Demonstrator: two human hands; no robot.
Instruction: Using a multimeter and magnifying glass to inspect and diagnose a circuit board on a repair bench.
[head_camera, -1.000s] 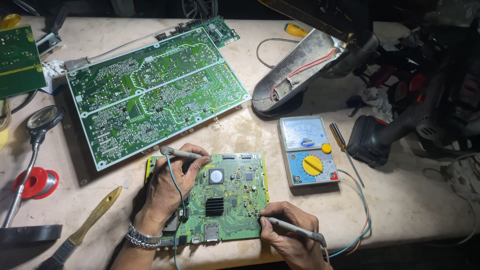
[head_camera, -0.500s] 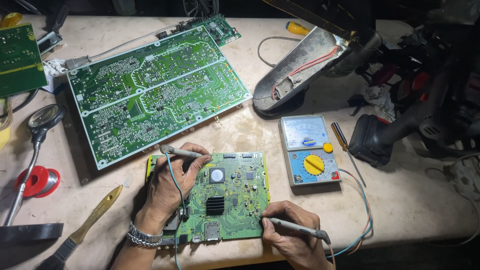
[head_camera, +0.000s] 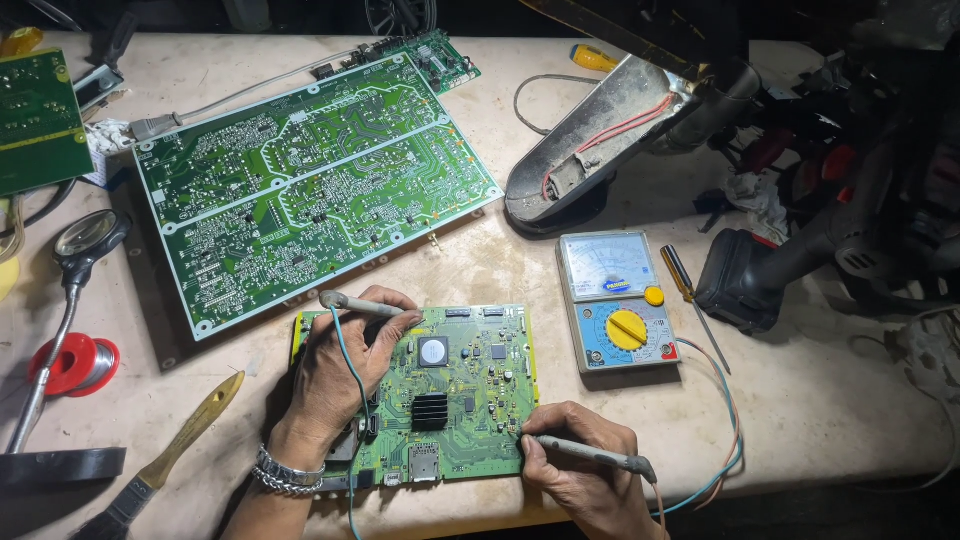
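The left hand (head_camera: 340, 365) lies on the left part of a small green circuit board (head_camera: 470, 390), with the palm down; its fingers are closed around a grey probe (head_camera: 360, 305), which lies across the knuckles and points toward the upper left corner of the board; a thin blue-green wire (head_camera: 350, 370) goes down from this probe over the back of the hand. The right hand (head_camera: 585, 475) is at the lower right corner of the same board; its fingers are clamped on a second grey probe (head_camera: 590, 455), held like a pen, and the tip touches the board near its right edge. The small board lies flat on the worn table (head_camera: 800, 400), near the front edge, between the two hands; it has a black heat sink (head_camera: 430, 410) in the middle and a square chip (head_camera: 433, 351) above it.

Just beside the board, on the right, lies an analog multimeter (head_camera: 617, 312) with a yellow dial; red and blue leads (head_camera: 730, 430) curve from it toward the right hand. A screwdriver (head_camera: 690, 305) lies just beside the meter, on its right. Behind the small board lies a large green circuit board (head_camera: 310, 185), tilted. At the left are a red solder spool (head_camera: 75, 362), a magnifier (head_camera: 85, 240) and a brush with wooden handle (head_camera: 175, 440); a metal bracelet (head_camera: 285, 472) is on the left wrist.
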